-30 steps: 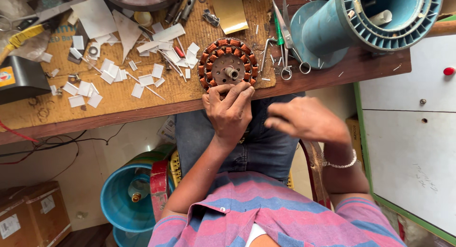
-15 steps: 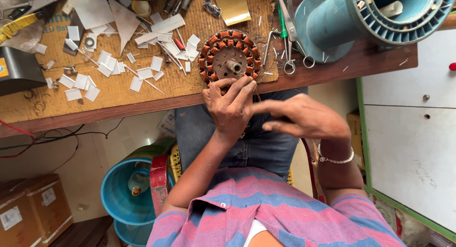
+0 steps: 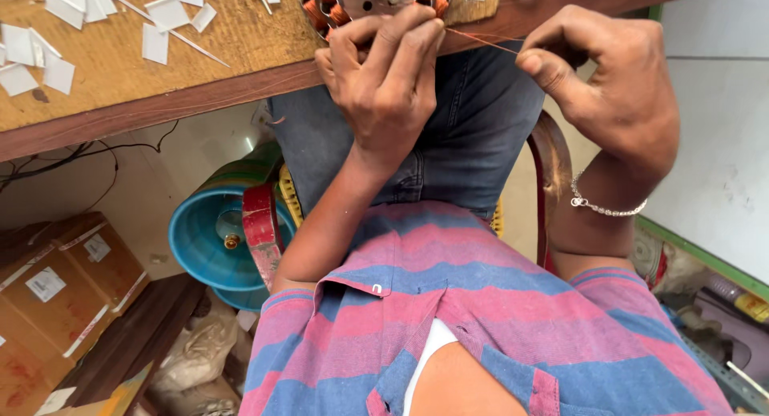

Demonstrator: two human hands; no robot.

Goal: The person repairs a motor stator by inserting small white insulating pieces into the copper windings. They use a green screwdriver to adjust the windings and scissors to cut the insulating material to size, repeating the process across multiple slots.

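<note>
Both hands (image 3: pixel 384 80) (image 3: pixel 617 88) now nearer, wire (image 3: pixel 481 40) taut.

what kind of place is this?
Likely a small motor rewinding or repair workshop. The left hand steadies a stator with copper coils on a wooden workbench, the right hand pulls thin copper wire, and cut paper slips lie nearby.
</note>
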